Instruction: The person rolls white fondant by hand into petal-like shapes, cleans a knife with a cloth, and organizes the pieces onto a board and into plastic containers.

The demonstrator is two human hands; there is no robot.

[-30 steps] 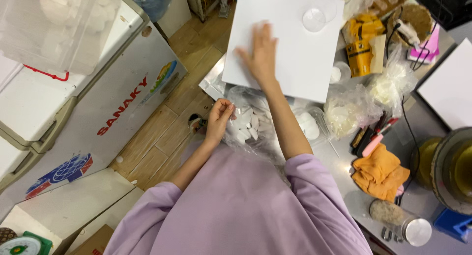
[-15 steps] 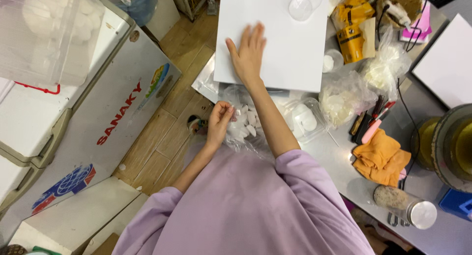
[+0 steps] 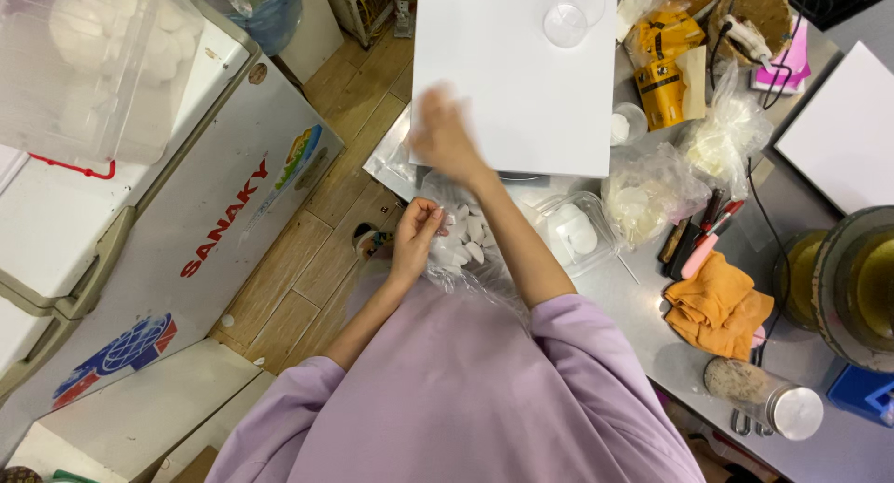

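Head view: the left hand pinches the edge of a clear plastic bag of white pieces at the near left edge of the metal table. The right hand is blurred over the near left corner of the white board; its grip cannot be told. An orange cloth lies right.

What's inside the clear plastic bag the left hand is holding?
The plastic bag holds small white pieces. The left hand grips its edge. The bag's lower part is crumpled against the purple sleeve, so the contents there are hidden.
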